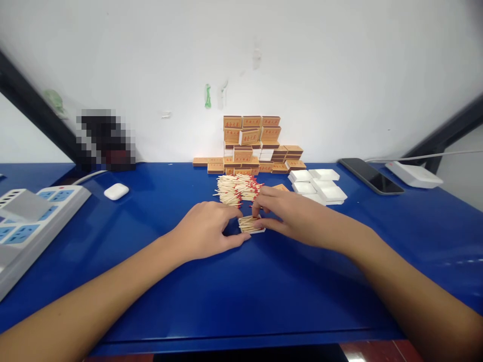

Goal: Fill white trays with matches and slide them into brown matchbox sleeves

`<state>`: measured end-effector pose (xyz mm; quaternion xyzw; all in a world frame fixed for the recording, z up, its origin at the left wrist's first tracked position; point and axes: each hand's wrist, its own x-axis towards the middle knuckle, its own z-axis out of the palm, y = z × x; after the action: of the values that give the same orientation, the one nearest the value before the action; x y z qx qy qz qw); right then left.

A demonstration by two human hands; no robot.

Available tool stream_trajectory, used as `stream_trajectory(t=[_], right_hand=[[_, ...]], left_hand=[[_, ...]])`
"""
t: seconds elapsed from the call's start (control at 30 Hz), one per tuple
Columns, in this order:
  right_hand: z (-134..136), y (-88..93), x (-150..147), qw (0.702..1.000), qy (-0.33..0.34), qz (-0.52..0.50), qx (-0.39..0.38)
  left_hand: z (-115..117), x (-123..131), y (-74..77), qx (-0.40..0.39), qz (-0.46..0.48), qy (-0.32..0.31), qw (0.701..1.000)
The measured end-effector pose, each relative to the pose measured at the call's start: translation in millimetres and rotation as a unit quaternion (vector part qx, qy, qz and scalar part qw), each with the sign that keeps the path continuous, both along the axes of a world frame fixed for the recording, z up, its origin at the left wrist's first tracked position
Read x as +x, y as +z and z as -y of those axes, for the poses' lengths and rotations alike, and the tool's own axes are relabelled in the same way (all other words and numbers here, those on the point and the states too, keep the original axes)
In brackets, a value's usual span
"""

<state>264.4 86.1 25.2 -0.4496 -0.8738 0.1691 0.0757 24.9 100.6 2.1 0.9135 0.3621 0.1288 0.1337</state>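
Note:
A small white matchbox tray (258, 232) filled with matches (247, 223) lies on the blue table. My left hand (211, 229) grips the tray's left end between thumb and fingers. At the right end, my right hand (287, 211) has its thumb and fingers closed on the matches in the tray, covering their heads. Just behind the tray is a heap of loose red-tipped matches (234, 188). Partly hidden behind my right hand, an orange matchbox sleeve (281, 187) lies on the table.
Stacked matchboxes (251, 137) stand against the wall. Several white trays (328, 192) sit right of the heap. Farther right are a phone (372, 176) and a white device (413, 174). A power strip (56, 221) and a white earbud case (116, 191) lie on the left.

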Motion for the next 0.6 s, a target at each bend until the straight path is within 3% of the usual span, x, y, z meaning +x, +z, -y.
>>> stream_trajectory(t=[0.37, 0.6], right_hand=[[-0.7, -2.2, -2.5, 1.000, 0.015, -0.013, -0.003], [-0.2, 1.3, -1.8, 1.000, -0.008, -0.024, -0.015]], left_hand=[[-1.1, 0.1, -1.6, 0.012, -0.016, 0.000, 1.000], [-0.6, -0.6, 0.5, 0.010, -0.003, -0.007, 1.000]])
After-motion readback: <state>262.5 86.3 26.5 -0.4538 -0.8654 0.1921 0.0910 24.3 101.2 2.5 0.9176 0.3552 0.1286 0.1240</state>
